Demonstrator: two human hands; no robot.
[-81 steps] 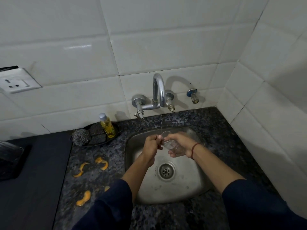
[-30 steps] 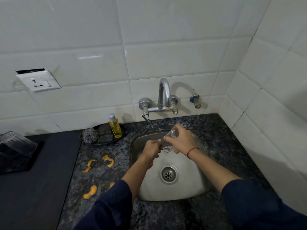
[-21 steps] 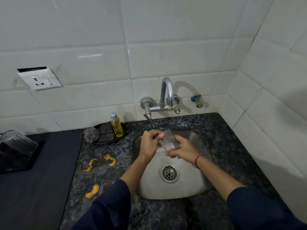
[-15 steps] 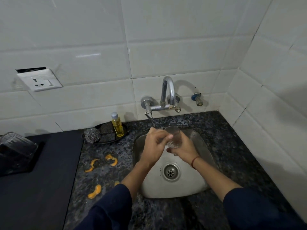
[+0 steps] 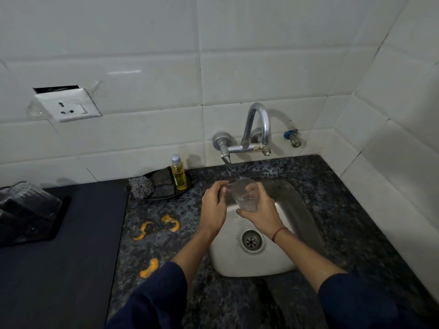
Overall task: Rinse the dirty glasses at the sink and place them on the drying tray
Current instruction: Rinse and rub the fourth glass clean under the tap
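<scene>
Over the steel sink (image 5: 297, 210), we hold a clear glass (image 5: 244, 195) under the thin stream from the wall tap (image 5: 256, 129): our right hand (image 5: 261, 214) grips its base from below, our left hand (image 5: 213, 207) pinches its rim. On the dark tray (image 5: 31, 224) at far left another glass (image 5: 31, 198) lies upturned. Orange peels (image 5: 169, 223) dot the granite counter (image 5: 344, 210).

Tap (image 5: 247, 141) crowds sink (image 5: 297, 210) rear; front prob. clear.
</scene>
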